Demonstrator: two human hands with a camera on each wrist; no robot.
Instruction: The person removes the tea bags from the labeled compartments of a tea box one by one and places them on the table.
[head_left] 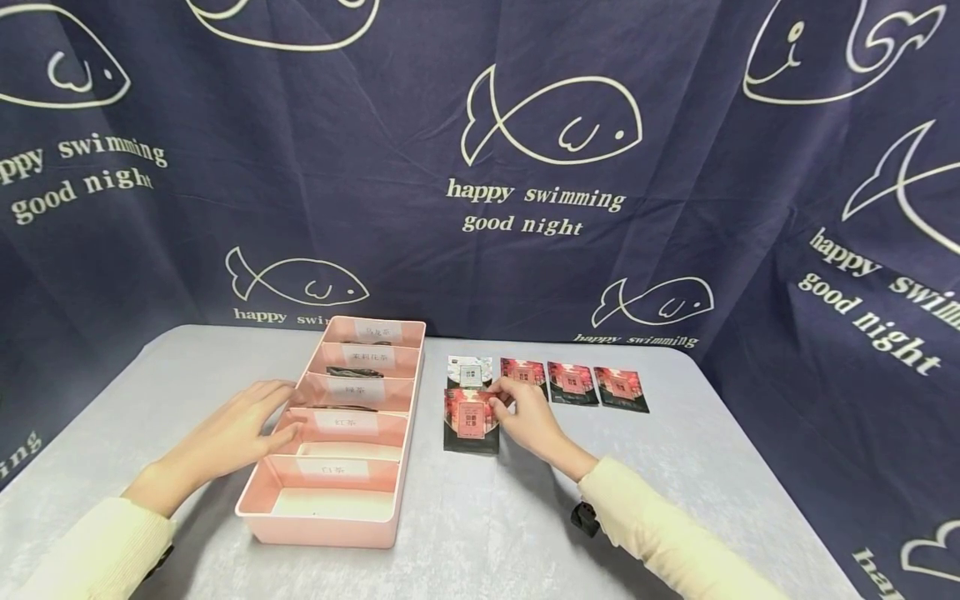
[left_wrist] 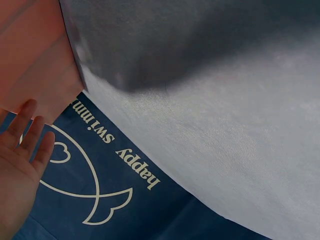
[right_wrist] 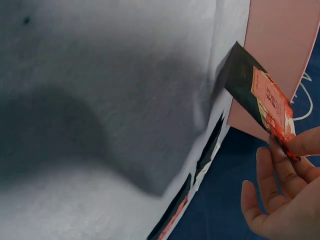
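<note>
Between thumb and fingers, my right hand (head_left: 534,423) pinches the upper right edge of a red-and-black tea sachet (head_left: 471,423). In the right wrist view that sachet (right_wrist: 257,92) tilts, its dark end pointing away from the hand. My left hand (head_left: 228,429) lies at the left rim of a pink divided box (head_left: 322,530), fingers loosely extended, thumb over the rim. The left wrist view shows its fingers (left_wrist: 32,135) by the box's outer wall. White labels mark the compartments. Dark sachets (head_left: 354,372) show in some compartments; the two nearest ones show bare floors.
Behind the held sachet lies a white-and-green tea sachet (head_left: 469,371), partly covered. Three more red-and-black sachets (head_left: 573,383) lie in a row to its right. A dark blue fish-print curtain (head_left: 420,267) hangs behind the grey table (head_left: 540,533).
</note>
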